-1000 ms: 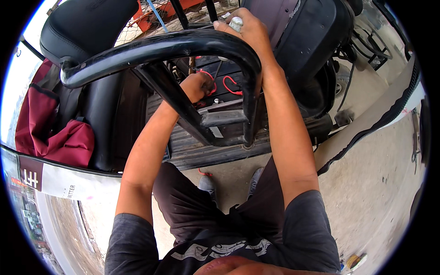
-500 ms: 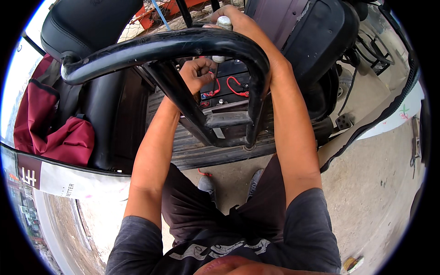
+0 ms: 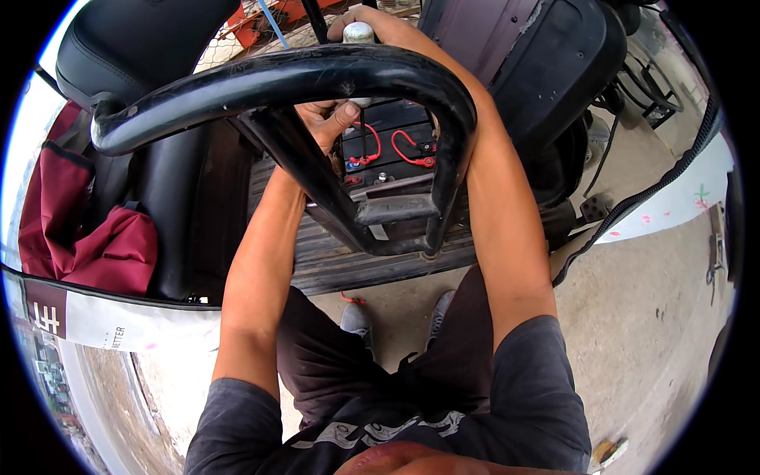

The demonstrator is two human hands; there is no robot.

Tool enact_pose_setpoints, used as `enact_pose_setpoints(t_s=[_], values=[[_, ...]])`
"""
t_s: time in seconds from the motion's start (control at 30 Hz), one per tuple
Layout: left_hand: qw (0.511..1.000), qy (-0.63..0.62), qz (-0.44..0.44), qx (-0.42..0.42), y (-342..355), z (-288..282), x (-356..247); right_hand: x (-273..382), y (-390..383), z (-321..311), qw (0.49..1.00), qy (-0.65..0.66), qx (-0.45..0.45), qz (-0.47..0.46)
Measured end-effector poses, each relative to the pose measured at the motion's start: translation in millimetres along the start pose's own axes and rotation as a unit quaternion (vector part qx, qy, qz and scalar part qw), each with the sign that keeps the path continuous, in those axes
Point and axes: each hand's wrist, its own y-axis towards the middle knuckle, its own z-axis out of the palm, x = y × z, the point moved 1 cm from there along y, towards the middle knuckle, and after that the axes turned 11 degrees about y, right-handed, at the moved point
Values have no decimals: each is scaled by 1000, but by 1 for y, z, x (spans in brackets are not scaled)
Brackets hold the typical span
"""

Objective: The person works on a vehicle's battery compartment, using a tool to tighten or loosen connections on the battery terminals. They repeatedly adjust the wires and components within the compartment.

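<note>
My right hand [image 3: 378, 21] reaches over the black tubular bar [image 3: 301, 70], its fingers curled round a pale cylindrical thing [image 3: 359, 32]. The bar hides the middle of that thing; a pale lower end shows beneath it. My left hand [image 3: 328, 125] is under the bar, with its thumb bent toward this lower end. Its other fingers are partly hidden, and what they hold cannot be made out. A thin dark rod runs down beside the thumb. Below lies a black battery [image 3: 388, 142] with red cables [image 3: 408, 150] on its terminals.
A dark seat [image 3: 142, 63] and maroon cloth [image 3: 119, 245] are on the left. Another black seat panel [image 3: 554, 63] stands at right. A ribbed floor mat [image 3: 348, 273] lies under the bar frame. Beneath my feet is concrete, with a pedal [image 3: 592, 209] farther right.
The pale cylindrical thing and my right hand have shifted slightly left. My left hand has moved up and left, partly behind the bar, its thumb now more extended.
</note>
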Motion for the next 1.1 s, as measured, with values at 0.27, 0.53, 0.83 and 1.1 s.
enact_pose_setpoints(t_s=[0.27, 0.53, 0.83, 1.1], values=[[994, 84, -43, 61, 1, 2, 3, -15, 7, -5, 999, -7, 24, -45], [934, 300, -69, 178, -3, -10, 38, -12, 10, 1, 999, -42, 0, -7], [861, 402, -100, 296, 1, -7, 28, -7, 6, 0, 997, -71, -24, 0], [874, 379, -109, 285, -4, -8, 31, -18, 10, 1, 995, -96, -29, -3]])
